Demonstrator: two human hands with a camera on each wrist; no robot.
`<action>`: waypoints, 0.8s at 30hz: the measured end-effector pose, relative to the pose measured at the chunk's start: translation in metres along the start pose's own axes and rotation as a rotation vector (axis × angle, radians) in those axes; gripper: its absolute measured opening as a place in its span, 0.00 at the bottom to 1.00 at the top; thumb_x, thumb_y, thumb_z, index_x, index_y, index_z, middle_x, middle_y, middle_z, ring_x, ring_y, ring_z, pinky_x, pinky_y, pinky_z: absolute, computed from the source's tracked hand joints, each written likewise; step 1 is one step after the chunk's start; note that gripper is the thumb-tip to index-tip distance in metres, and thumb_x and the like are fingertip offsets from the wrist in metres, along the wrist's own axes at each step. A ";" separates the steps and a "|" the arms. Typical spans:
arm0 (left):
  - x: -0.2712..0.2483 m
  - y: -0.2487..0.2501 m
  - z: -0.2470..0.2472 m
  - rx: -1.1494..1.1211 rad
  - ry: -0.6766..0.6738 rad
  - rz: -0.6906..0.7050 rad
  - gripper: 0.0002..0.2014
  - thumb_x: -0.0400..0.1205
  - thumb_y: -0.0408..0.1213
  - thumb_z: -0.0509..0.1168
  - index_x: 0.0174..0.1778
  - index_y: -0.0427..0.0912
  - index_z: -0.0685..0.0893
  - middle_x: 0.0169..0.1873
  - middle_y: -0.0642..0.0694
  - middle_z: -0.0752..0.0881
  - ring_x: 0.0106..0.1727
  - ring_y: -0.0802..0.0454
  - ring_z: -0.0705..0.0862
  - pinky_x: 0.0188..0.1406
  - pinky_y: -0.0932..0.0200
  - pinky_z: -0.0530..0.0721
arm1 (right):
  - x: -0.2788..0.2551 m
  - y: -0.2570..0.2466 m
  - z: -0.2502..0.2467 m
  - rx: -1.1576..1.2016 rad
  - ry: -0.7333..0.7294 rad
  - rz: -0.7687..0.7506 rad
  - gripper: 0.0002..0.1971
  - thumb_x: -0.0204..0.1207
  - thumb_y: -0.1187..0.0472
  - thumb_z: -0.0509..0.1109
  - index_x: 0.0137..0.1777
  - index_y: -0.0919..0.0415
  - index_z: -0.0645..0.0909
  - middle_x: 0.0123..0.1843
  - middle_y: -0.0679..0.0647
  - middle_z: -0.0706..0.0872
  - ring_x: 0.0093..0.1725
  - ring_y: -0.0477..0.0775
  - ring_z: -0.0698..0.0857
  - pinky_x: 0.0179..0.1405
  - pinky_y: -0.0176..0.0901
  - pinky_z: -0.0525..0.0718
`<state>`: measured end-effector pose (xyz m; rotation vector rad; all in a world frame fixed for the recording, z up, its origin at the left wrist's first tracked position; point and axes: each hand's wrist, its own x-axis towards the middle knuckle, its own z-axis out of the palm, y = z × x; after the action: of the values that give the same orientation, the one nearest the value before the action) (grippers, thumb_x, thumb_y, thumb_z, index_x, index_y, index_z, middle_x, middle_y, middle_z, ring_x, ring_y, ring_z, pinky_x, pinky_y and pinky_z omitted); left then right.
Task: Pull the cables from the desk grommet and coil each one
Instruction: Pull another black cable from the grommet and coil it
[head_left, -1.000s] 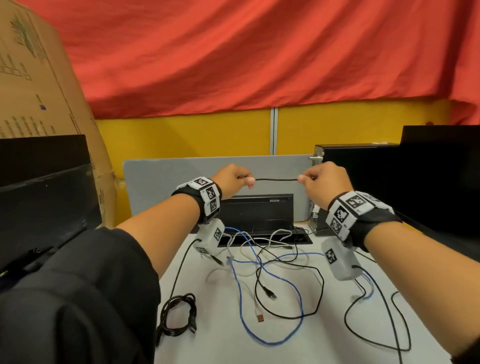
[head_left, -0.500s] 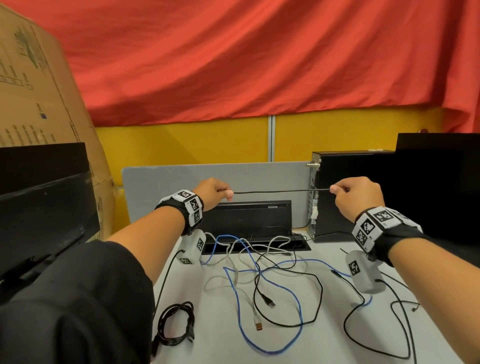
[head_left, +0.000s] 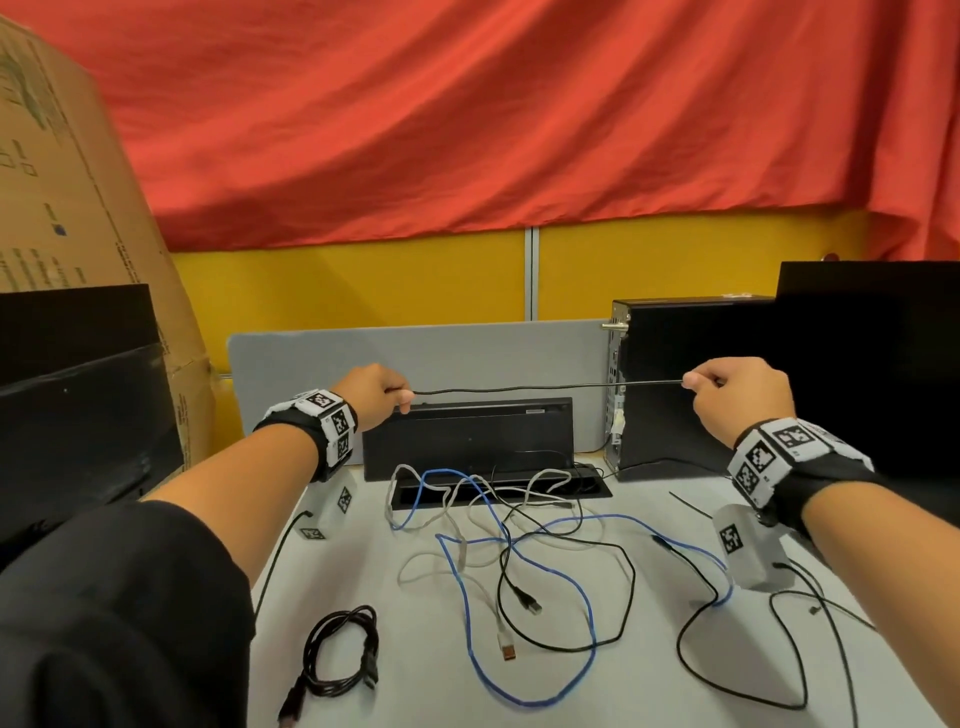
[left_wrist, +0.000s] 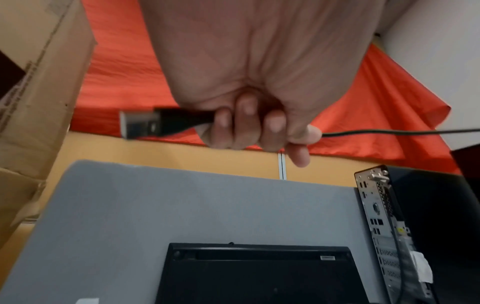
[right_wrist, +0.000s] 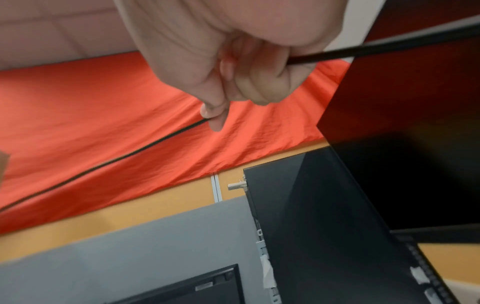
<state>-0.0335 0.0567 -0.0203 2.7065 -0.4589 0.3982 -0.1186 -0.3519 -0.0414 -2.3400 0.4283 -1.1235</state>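
From the head view, both hands are raised above the bench (head_left: 363, 675) and held well apart, with a thin black cable (head_left: 545, 388) stretched taut and nearly level between them. The left hand (head_left: 371, 395) is closed around one end of it, and the right hand (head_left: 737, 400) pinches it farther along. Below them, at the back of the bench, the desk grommet (head_left: 587, 491) is a dark slot with a blue cable (head_left: 587, 597), a white cable (head_left: 483, 587) and another black cable (head_left: 631, 577) spilling out of it in loose loops. A coiled black cable (head_left: 340, 657) lies near the bench's front left. In the left wrist view, the left hand (left_wrist: 259, 115) has its fingers curled round the black cable's plug (left_wrist: 145, 122), whose metal tip sticks out past the fist, while the cord (left_wrist: 402, 131) leaves to the right. In the right wrist view, the right hand (right_wrist: 246, 78) nips the cable (right_wrist: 103, 164) between thumb and forefinger, the other fingers curled over it.
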 end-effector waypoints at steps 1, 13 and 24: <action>-0.001 -0.002 0.000 0.000 0.004 -0.003 0.13 0.87 0.41 0.60 0.38 0.46 0.85 0.32 0.50 0.80 0.37 0.50 0.77 0.43 0.57 0.73 | -0.001 0.001 0.001 -0.007 -0.002 -0.004 0.08 0.78 0.52 0.70 0.38 0.47 0.85 0.30 0.46 0.83 0.30 0.45 0.79 0.25 0.32 0.70; -0.018 0.015 -0.003 -0.152 -0.136 0.041 0.14 0.88 0.44 0.59 0.40 0.43 0.84 0.27 0.47 0.78 0.28 0.53 0.74 0.29 0.61 0.72 | -0.006 0.031 0.007 0.004 -0.046 0.114 0.10 0.78 0.53 0.70 0.34 0.50 0.84 0.30 0.49 0.84 0.31 0.50 0.81 0.29 0.37 0.77; -0.031 0.070 -0.026 -1.675 -0.166 0.072 0.13 0.88 0.32 0.51 0.60 0.31 0.78 0.19 0.54 0.67 0.20 0.59 0.54 0.20 0.65 0.53 | -0.049 0.017 0.019 -0.242 -0.607 -0.036 0.14 0.77 0.61 0.65 0.31 0.52 0.84 0.34 0.49 0.86 0.37 0.50 0.84 0.38 0.39 0.80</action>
<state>-0.0924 0.0137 0.0145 1.0829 -0.5482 -0.1949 -0.1345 -0.3369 -0.0915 -2.7486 0.3051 -0.3404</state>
